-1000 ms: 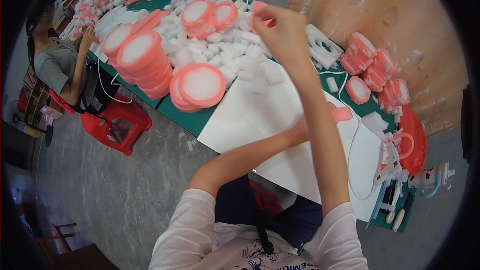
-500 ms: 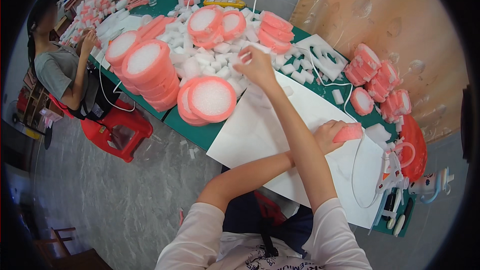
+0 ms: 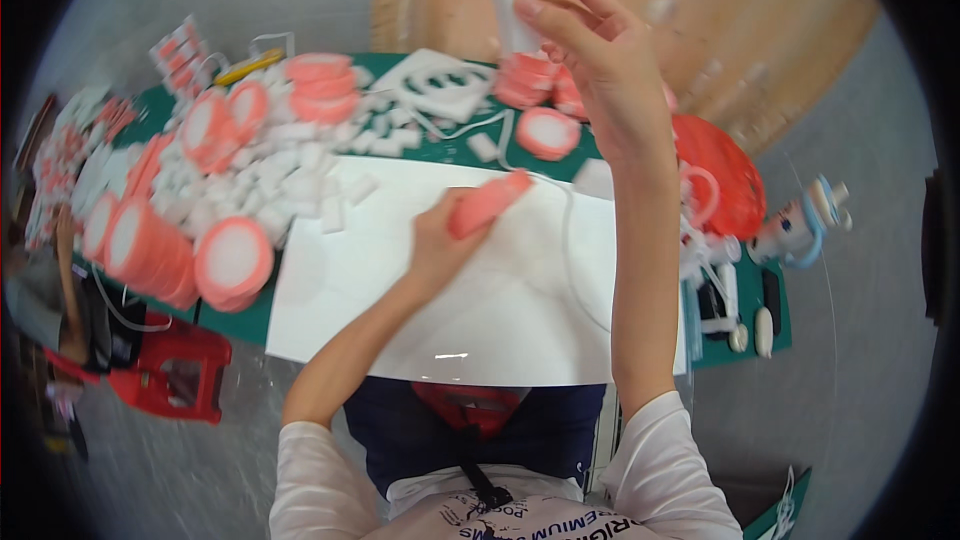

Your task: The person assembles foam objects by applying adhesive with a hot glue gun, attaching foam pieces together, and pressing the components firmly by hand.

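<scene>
The left hand (image 3: 440, 245), near the centre of the frame, grasps a pink foam block (image 3: 490, 203); its fingers are wrapped round the block, whose far end sticks out toward the upper right. The block appears above a large white sheet (image 3: 500, 325) spread across the middle of the green bench (image 3: 240, 325); whether it touches the sheet cannot be told.

At the upper centre of the frame, the right hand (image 3: 622, 70) is raised and pinches a white foam block (image 3: 512, 2) between thumb and fingers. The block stands nearly upright, well apart from the pink one.

A loose heap of small white foam pieces (image 3: 285, 175) fills the left of the bench, bordered by pink-rimmed white discs (image 3: 233, 255) and, farther left, a tall tilted stack of similar discs (image 3: 145, 250). At the upper centre lie a white foam panel with cut-outs (image 3: 412, 85) and a single pink-edged round (image 3: 548, 133). A white cable (image 3: 570, 240) crosses the sheet. A yellow power strip (image 3: 250, 67) sits at the upper left; a co-worker's arm (image 3: 68, 275) shows at the left edge.
</scene>
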The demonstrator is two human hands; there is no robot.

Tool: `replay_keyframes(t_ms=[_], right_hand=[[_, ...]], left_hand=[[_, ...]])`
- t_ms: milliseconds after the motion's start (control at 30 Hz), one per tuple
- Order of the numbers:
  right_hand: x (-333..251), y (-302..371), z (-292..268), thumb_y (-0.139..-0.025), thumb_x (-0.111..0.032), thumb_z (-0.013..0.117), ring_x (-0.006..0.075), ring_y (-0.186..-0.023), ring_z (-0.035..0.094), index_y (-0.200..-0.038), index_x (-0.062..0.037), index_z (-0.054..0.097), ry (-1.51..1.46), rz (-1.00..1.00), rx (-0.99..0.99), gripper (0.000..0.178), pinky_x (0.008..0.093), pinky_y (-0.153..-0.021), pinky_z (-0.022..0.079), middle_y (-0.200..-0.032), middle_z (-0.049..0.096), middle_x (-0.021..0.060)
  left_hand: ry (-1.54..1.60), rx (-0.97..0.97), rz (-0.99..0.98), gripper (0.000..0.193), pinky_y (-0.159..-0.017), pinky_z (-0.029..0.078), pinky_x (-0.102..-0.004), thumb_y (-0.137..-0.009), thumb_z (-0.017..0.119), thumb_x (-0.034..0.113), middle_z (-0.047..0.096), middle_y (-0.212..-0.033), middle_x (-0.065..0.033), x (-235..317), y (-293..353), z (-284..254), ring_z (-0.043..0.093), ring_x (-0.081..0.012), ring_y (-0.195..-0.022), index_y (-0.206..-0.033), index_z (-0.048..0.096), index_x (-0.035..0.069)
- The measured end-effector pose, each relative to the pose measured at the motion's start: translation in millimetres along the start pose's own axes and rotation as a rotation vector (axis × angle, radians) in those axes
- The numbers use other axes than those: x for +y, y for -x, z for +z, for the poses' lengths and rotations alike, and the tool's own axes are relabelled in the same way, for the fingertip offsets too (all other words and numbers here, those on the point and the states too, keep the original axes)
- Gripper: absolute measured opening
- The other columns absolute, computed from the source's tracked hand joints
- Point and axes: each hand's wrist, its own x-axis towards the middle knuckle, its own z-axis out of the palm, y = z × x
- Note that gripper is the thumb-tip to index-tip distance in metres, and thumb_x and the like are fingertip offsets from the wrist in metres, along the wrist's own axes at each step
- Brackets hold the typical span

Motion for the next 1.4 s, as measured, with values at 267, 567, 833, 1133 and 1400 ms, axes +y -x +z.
replay_keyframes(t_ms=[267,567,833,1133,1400], right_hand=[[-10.5,21.1,-39.6,-0.07,-0.016,0.066,0.0076,-0.073,0.054,-0.095,0.0012,0.057,-0.034,-0.037,0.049,0.031,0.0188,-0.062,0.039,-0.08,0.062,0.0051],[34.1,14.2,98.7,-0.071,-0.013,0.066,0.0066,-0.072,0.053,-0.095,0.0007,0.057,-0.243,0.129,-0.333,0.029,0.0179,-0.063,0.039,-0.078,0.061,0.0035],[155.2,0.9,193.4,-0.06,-0.019,0.068,0.0176,-0.066,0.056,-0.087,-0.0045,0.062,0.293,0.018,-0.471,0.031,0.0289,-0.058,0.044,-0.073,0.06,0.0088],[249.4,-7.0,284.0,-0.06,-0.016,0.064,0.0287,-0.079,0.057,-0.087,-0.0058,0.06,0.679,-0.226,-0.339,0.029,0.0372,-0.067,0.045,-0.081,0.061,0.0123],[264.5,-19.7,286.3,-0.058,-0.009,0.063,0.0311,-0.077,0.056,-0.082,-0.0029,0.058,0.772,-0.277,-0.355,0.025,0.0391,-0.064,0.046,-0.076,0.058,0.0141]], left_hand=[[-0.117,-0.02,-0.033,0.028,-0.067,0.047,-0.0271,-0.068,0.068,0.01,0.062,-0.08,-0.0114,-14.8,4.3,-2.0,0.061,-0.0187,-0.071,-0.092,0.055,0.002],[-0.038,-0.092,-0.017,0.028,-0.068,0.046,-0.0319,-0.071,0.065,0.013,0.058,-0.087,-0.0149,-29.3,5.6,3.2,0.058,-0.0255,-0.077,-0.094,0.053,0.003],[0.0,0.025,0.006,0.028,-0.065,0.046,-0.0331,-0.067,0.067,0.01,0.059,-0.086,-0.013,-37.4,-5.2,-1.1,0.058,-0.0275,-0.077,-0.091,0.053,0.003],[0.122,0.161,0.147,0.036,-0.073,0.045,-0.0377,-0.062,0.066,0.005,0.057,-0.091,-0.0127,-51.3,-3.4,5.3,0.055,-0.0318,-0.083,-0.096,0.053,0.006],[0.124,0.103,0.154,0.045,-0.073,0.044,-0.0405,-0.059,0.065,0.003,0.053,-0.088,-0.0171,-67.6,-1.7,10.1,0.052,-0.0359,-0.083,-0.1,0.047,0.005]])
